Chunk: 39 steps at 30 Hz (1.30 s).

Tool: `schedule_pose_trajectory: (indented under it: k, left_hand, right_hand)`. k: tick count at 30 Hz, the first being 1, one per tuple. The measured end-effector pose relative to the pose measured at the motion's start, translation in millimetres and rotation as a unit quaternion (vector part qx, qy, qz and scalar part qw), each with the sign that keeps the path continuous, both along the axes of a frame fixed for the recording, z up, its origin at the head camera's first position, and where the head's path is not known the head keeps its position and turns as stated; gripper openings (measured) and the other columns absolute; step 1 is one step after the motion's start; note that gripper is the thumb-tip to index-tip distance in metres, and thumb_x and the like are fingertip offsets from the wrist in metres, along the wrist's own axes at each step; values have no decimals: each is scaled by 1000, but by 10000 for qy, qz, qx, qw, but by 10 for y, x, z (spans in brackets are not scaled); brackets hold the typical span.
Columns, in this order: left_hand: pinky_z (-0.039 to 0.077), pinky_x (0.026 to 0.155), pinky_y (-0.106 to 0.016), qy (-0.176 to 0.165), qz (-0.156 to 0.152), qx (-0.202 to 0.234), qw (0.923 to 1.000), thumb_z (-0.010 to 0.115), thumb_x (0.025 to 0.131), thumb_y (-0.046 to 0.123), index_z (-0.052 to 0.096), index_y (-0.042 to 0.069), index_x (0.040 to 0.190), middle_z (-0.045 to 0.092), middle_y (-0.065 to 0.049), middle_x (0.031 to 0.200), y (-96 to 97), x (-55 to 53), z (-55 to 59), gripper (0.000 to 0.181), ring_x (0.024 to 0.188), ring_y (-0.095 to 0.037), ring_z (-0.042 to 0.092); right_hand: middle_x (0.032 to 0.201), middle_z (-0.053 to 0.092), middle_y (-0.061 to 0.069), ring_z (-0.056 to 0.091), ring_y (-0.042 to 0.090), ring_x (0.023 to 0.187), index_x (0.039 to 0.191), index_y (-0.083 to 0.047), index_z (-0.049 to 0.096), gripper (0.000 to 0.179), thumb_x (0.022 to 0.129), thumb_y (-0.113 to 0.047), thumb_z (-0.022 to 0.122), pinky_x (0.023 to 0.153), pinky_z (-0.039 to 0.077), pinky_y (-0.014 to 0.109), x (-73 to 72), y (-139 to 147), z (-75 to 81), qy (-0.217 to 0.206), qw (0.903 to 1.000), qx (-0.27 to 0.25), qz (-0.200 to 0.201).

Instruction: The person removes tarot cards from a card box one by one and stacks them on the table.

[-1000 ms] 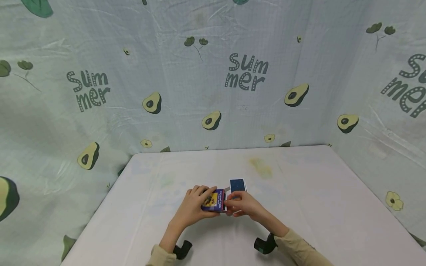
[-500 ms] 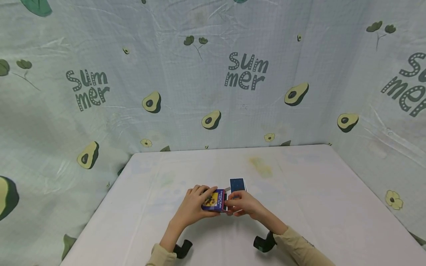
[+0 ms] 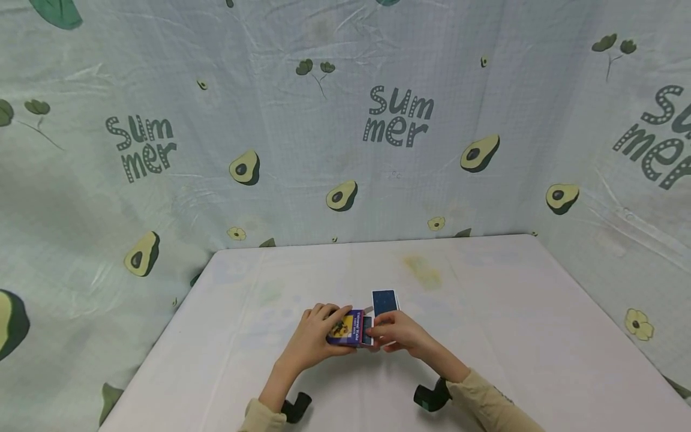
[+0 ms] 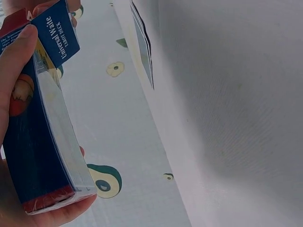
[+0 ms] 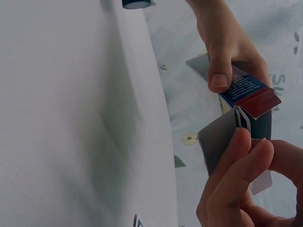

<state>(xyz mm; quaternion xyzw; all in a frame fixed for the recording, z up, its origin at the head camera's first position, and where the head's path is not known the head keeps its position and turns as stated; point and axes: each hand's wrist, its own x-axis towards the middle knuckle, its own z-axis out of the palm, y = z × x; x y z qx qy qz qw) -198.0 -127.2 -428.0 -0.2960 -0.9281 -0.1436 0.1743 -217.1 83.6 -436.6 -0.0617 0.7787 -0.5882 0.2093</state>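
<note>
In the head view my left hand (image 3: 310, 337) grips a blue and purple tarot card box (image 3: 345, 327) above the table. The left wrist view shows its long side (image 4: 35, 146) and the raised flap (image 4: 57, 35) lettered "Universal Waite Tarot Deck". At the box's right end, dark-backed cards (image 3: 367, 331) stick partly out. My right hand (image 3: 405, 336) pinches them with its fingertips. In the right wrist view the cards' edges (image 5: 242, 118) show between the open flaps and my right hand's fingers (image 5: 236, 156). Inside the box, the rest is hidden.
A small pile of blue-backed cards (image 3: 384, 301) lies on the white table (image 3: 475, 312) just behind my right hand. Black wrist-camera mounts (image 3: 430, 396) hang beneath both forearms. A patterned curtain (image 3: 302, 132) stands behind and at the sides.
The cards have slid a little out of the box's right end, and my right hand has shifted slightly right with them. My left hand keeps its grip on the box.
</note>
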Motion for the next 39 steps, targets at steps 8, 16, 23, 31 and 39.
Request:
schedule_pose_trajectory:
  k: [8,16,23,31,39]
  left_hand:
    - [40,81,-38,90,-22,-13,10000,72,63,53,48,24,127,54,2,107,-6,-4,-26,74,97,-15,48]
    - [39,82,-39,-52,10,-23,10000,71,64,53,48,24,128,54,1,107,-4,-5,-39,74,97,-15,48]
    - [39,83,-38,-141,42,-27,9999,71,63,53,48,25,128,54,2,107,-5,3,-39,74,98,-15,48]
    - [40,82,-39,40,40,-32,10000,72,62,53,49,24,127,54,1,106,-23,7,-58,75,96,-15,48]
    - [39,82,-39,3,12,-13,10000,72,63,53,48,24,128,54,1,107,-25,-14,-19,75,97,-16,47]
  right_hand:
    - [76,67,3,60,9,59,89,1,59,22,83,-19,62,54,49,23,-2,27,-27,210,9997,87,102]
    - [79,68,6,60,11,59,93,1,59,25,82,-20,63,55,50,25,30,41,24,272,9995,164,75]
    - [80,67,6,61,11,61,94,2,58,28,81,-21,64,54,50,25,50,77,44,277,9995,71,115]
    - [85,68,8,64,13,65,103,2,52,38,78,-22,67,54,49,25,63,122,41,167,9998,51,-36]
    - [88,68,11,65,18,69,113,-2,48,46,77,-24,68,53,45,24,43,193,38,242,9996,93,-70]
